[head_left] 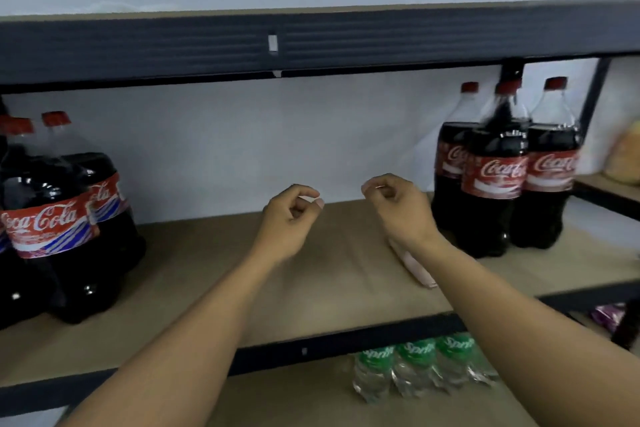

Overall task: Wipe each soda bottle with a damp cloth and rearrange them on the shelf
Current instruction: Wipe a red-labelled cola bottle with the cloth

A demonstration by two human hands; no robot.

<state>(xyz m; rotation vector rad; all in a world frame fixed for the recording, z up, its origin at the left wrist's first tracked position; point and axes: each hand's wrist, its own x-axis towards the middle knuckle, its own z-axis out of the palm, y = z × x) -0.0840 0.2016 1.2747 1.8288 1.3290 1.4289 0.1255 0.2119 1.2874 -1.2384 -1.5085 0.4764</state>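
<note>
**Both hands empty over mid-shelf, cloth lying under the right wrist**

Both hands are seen raised over the middle of the shelf (311, 291), just apart from one another, and nothing is held in either. The left hand (291, 215) is loosely curled, thumb close to the forefinger. The right hand (394, 208) is curled the same way, and it is empty too.

The thing that matters is underneath. A pale pink cloth (417, 270) is laid flat on the shelf board, directly below the right wrist and partly hidden by it. Its long axis is run from the back toward the front edge, slanted a little toward the right end. The right hand is plainly the nearer one, and the left is set off to the far side of it. A drop straight down, with a slight draw back toward the front edge, is judged to be what the pick-up calls for. Whether the cloth is damp cannot be told.

The bottles are parted into two groups. Three cola bottles (495, 180) are stood upright at the right end, near the right hand, with the front one closest to the cloth. More cola bottles (48, 229) are stood at the left end, well apart from the left hand. Green-labelled bottles (415, 367) are seen on the shelf below. No bottle is touched at this moment, so wiping is judged not yet begun.
</note>
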